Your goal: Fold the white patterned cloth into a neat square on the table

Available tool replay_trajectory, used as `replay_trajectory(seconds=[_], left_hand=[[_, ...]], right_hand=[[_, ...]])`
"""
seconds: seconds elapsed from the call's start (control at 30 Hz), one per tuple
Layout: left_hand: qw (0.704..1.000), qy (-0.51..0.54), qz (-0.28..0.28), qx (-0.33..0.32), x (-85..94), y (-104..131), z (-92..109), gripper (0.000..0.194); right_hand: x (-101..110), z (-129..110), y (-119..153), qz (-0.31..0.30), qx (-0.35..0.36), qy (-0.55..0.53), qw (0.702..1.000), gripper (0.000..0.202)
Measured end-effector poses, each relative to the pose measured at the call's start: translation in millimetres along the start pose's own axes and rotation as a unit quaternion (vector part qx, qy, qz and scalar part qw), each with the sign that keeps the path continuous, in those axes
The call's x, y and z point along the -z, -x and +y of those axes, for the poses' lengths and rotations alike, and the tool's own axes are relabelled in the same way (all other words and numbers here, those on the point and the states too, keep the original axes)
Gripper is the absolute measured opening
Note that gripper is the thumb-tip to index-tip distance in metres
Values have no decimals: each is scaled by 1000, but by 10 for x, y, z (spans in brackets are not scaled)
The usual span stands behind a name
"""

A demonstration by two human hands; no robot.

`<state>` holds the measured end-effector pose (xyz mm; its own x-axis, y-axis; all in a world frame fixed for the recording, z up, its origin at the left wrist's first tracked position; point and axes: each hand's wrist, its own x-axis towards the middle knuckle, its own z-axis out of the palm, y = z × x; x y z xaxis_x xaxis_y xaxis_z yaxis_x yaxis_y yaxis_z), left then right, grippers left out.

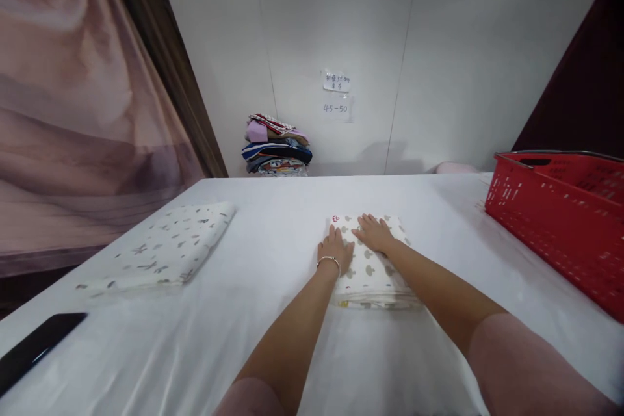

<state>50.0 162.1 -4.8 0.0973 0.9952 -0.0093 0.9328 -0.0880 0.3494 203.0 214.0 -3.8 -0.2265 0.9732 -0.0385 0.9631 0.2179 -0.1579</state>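
The folded white cloth printed with small grey-green shapes (370, 270) lies flat on the white-covered table (273, 338), a little right of centre, directly under both hands; its far edge reaches just past the fingertips toward 12 o'clock, its near edge lies toward 6 o'clock below the wrists. It is a neat rectangular stack of several layers, the layered edges showing along the near side; a small red mark sits at its far left corner. The left hand (335, 248) rests palm down on the cloth's left part, fingers spread flat and open, gripping nothing; a thin bracelet circles its wrist. The right hand (373, 232) lies just beside it at about 2 o'clock, also flat and open, fingers pointing toward 11 o'clock; the two hands nearly touch. Both forearms stretch straight out from the lower edge. Well apart at 9 o'clock lies a second folded white patterned cloth (166, 250); at 3 o'clock stands a red plastic lattice basket (560, 221).
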Motion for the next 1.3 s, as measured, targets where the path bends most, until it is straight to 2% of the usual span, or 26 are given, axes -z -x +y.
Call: replay_trajectory(seconds=[0.2, 0.3, 0.4, 0.5, 0.67, 0.77, 0.83, 0.97, 1.07, 1.2, 1.3], left_hand=[[1000, -7, -17, 9, 31, 5, 17, 64], [1000, -7, -18, 7, 41, 10, 10, 64], [1000, -4, -27, 12, 43, 10, 6, 64], [999, 3, -30, 13, 45, -8, 2, 64], [996, 78, -30, 14, 80, -16, -65, 64], [985, 168, -22, 28, 90, 100, -149, 68], [976, 216, -12, 37, 79, 245, -202, 69], [973, 225, 23, 41, 70, 588, -254, 61], [974, 206, 27, 89, 125, 768, -242, 61], [965, 214, -4, 152, 186, 906, -143, 60], [961, 232, -19, 149, 90, 1037, -14, 51]], right_hand=[[24, -153, -26, 32, 22, 5, 999, 52], [52, -219, 7, 12, 15, -4, 1000, 50], [113, -232, 168, -3, 20, -12, 1000, 47], [136, -199, 533, -14, 23, -23, 999, 49], [61, -22, 1387, 8, 35, -52, 998, 49], [-35, 168, 1776, 32, -2, -94, 995, 52], [-105, 304, 1920, 56, -24, -142, 988, 52], [-184, 471, 1971, 116, -134, -278, 944, 56], [-164, 459, 1885, 114, -203, -332, 914, 60], [-82, 443, 1731, 112, -206, -286, 929, 60], [-12, 580, 1674, 126, -189, -244, 943, 61]])
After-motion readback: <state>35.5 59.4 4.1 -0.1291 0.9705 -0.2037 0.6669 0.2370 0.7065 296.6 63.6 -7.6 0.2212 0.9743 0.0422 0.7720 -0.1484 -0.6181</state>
